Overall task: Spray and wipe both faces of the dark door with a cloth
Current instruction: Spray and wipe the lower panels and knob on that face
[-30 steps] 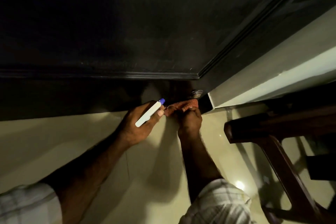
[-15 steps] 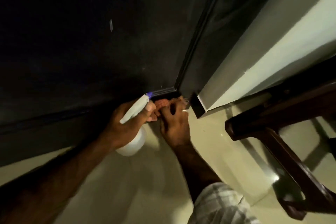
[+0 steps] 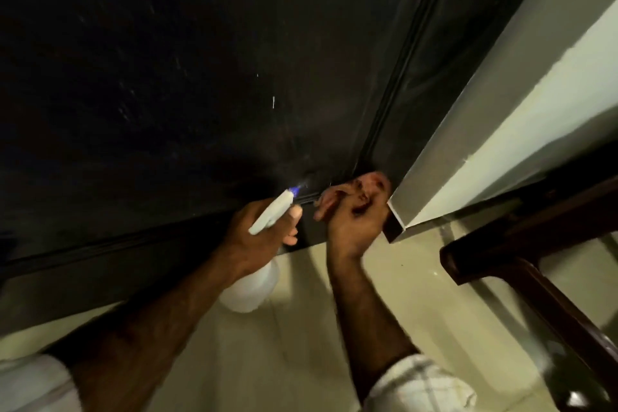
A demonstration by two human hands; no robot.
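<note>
Fingers of your left hand are curled round the neck of the white spray bottle; one fingertip sits by the trigger head, just under the blue nozzle. Nozzle points at the dark door, close to its lower moulding. Bottle body hangs below your palm, over the pale tiled floor.

Head view, right side: your right hand is clenched on the reddish cloth, which is bunched at the fingertips and mostly hidden by them. Cloth is against the door at its bottom right corner, where the vertical moulding meets the horizontal one, just beside the pale wall edge. The frame is blurred here, so I cannot tell how much of the cloth touches the surface.

Door fills the upper left of the view and has faint light streaks and specks on its face. Your two hands are near each other, thumbs almost meeting but apart.

Both forearms are bare; pale checked sleeves show at the bottom edge. Dark wooden furniture frame stands on the floor to the right, apart from your right arm.
</note>
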